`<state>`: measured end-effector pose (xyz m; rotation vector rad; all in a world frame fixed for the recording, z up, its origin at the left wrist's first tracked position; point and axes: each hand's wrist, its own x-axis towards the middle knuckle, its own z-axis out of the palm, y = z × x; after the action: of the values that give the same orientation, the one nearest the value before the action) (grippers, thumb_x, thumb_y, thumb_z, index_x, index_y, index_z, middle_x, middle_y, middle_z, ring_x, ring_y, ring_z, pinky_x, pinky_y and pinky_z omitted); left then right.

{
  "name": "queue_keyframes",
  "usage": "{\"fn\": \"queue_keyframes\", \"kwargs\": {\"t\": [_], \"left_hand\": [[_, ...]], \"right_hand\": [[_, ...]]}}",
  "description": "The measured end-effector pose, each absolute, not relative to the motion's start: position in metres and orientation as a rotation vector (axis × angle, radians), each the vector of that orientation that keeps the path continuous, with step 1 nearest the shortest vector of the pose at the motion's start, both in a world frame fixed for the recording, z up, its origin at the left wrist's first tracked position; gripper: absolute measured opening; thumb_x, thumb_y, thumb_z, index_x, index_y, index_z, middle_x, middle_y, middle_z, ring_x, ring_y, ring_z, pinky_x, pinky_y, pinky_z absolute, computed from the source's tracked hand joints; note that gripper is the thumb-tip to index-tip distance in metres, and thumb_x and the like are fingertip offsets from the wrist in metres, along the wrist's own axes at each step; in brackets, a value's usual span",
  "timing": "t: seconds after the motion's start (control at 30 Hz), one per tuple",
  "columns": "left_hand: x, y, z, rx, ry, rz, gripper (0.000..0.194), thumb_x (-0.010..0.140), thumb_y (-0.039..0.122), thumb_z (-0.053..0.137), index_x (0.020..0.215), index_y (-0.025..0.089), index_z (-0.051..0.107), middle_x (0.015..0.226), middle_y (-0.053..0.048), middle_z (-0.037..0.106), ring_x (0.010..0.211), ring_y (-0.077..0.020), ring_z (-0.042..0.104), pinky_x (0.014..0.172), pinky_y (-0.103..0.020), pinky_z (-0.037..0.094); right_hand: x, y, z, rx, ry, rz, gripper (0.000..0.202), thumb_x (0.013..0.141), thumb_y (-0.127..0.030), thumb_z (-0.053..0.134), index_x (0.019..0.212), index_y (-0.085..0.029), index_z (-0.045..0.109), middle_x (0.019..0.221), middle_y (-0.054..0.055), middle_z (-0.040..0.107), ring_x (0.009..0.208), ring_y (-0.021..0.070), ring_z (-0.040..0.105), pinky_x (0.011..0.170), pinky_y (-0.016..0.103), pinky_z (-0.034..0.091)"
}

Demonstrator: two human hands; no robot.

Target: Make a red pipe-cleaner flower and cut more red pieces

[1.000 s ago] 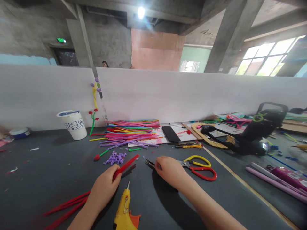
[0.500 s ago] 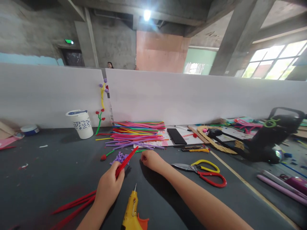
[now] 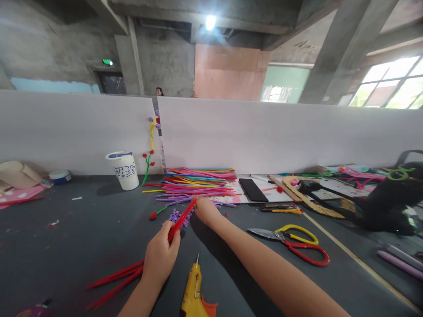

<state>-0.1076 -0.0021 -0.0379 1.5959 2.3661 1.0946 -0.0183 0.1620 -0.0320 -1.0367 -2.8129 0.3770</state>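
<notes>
A long white partition (image 3: 264, 136) runs across the back of a dark table (image 3: 82, 233). At the far right, a black device with a bright green ring on it stands on the table. A thick pile of coloured fuzzy stems (image 3: 198, 182), pink, purple, yellow and green among them, lies near the foot of the partition.

The left hand (image 3: 161, 251) is closed around a bundle of red stems (image 3: 183, 219), which slants up and away over the table; below that hand, red lengths fan out to the left. The right hand (image 3: 205, 212) is curled at the upper tip of the bundle, and whether its fingers grip it cannot be told. The two hands are apart, with the upper part of the bundle between them.

Scissors (image 3: 283, 237) with one yellow and one red handle lie to the right of the right forearm. A yellow glue gun (image 3: 192, 286) with an orange trigger is between the forearms, nozzle pointing away. A white cup (image 3: 127, 174) stands left of the pile, a black phone (image 3: 253, 190) lies to its right, and small purple pieces (image 3: 173, 216) are heaped just behind the bundle
</notes>
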Motion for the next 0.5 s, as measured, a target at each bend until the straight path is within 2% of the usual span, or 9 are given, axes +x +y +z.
{"fn": "queue_keyframes", "kwargs": {"t": [0.2, 0.37, 0.43, 0.5], "left_hand": [[-0.106, -0.002, -0.040, 1.636, 2.374, 1.092, 0.010, 0.083, 0.026, 0.039, 0.080, 0.024, 0.048, 0.069, 0.000, 0.062, 0.065, -0.0191, 0.062, 0.059, -0.025, 0.040], [-0.108, -0.003, -0.040, 1.648, 2.381, 1.090, 0.011, 0.084, 0.028, 0.039, 0.083, 0.024, 0.049, 0.070, 0.000, 0.063, 0.065, -0.0192, 0.062, 0.059, -0.026, 0.041], [-0.110, -0.003, -0.040, 1.632, 2.391, 1.078, 0.013, 0.085, 0.030, 0.039, 0.086, 0.024, 0.050, 0.076, -0.001, 0.065, 0.071, -0.0204, 0.064, 0.062, -0.026, 0.042], [-0.111, -0.003, -0.039, 1.638, 2.393, 1.033, 0.018, 0.086, 0.032, 0.037, 0.093, 0.023, 0.051, 0.085, -0.003, 0.068, 0.079, -0.0219, 0.065, 0.065, -0.027, 0.043]], "right_hand": [[-0.028, 0.137, -0.032, -0.866, -2.902, 0.559, 0.028, 0.089, -0.030, 0.052, 0.113, -0.015, 0.053, 0.112, 0.007, 0.056, 0.092, 0.0193, 0.058, 0.077, 0.039, 0.050], [-0.042, 0.133, -0.021, -0.965, -2.799, 0.573, 0.028, 0.089, -0.030, 0.052, 0.114, -0.017, 0.053, 0.114, 0.007, 0.055, 0.094, 0.0196, 0.057, 0.079, 0.040, 0.049], [-0.029, 0.132, -0.013, -1.004, -2.755, 0.574, 0.027, 0.089, -0.030, 0.051, 0.112, -0.016, 0.054, 0.111, 0.007, 0.056, 0.092, 0.0188, 0.058, 0.078, 0.038, 0.049], [-0.002, 0.123, -0.005, -1.025, -2.732, 0.571, 0.022, 0.089, -0.028, 0.049, 0.104, -0.014, 0.057, 0.099, 0.005, 0.060, 0.086, 0.0172, 0.058, 0.074, 0.035, 0.048]]}}
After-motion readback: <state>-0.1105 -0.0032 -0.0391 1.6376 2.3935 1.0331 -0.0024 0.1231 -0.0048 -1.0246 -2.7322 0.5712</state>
